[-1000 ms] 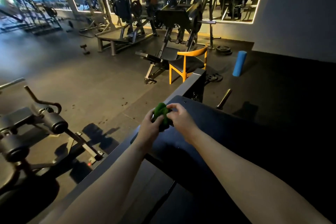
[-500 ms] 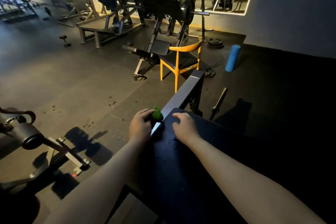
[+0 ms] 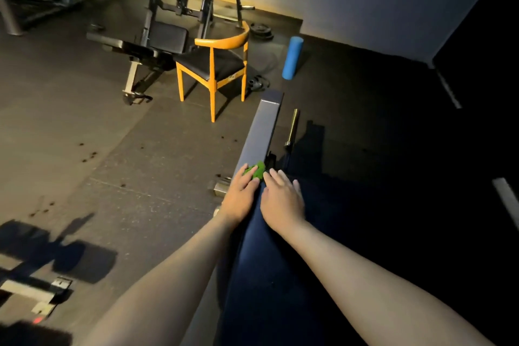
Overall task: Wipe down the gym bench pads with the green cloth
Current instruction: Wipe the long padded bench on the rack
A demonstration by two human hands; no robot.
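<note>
A dark blue bench pad (image 3: 280, 275) runs from the bottom centre up to the middle of the view. A small bunched green cloth (image 3: 257, 171) lies at the pad's far left corner, against a grey metal frame bar (image 3: 259, 132). My left hand (image 3: 241, 196) lies over the cloth with its fingers on it and presses it against the pad's edge. My right hand (image 3: 282, 199) rests flat on the pad just right of the cloth, fingers straight. Most of the cloth is hidden under my left fingers.
An orange wooden chair (image 3: 216, 64) stands ahead on the floor, beside a black weight bench (image 3: 157, 42). A blue foam roller (image 3: 292, 57) stands by the wall. A barbell end (image 3: 292, 128) lies right of the frame bar. Machine feet (image 3: 42, 289) sit at lower left.
Both hands held the cloth above the pad; now my right hand has let go and lies flat on the pad. My left hand has brought the cloth to the pad's far left corner.
</note>
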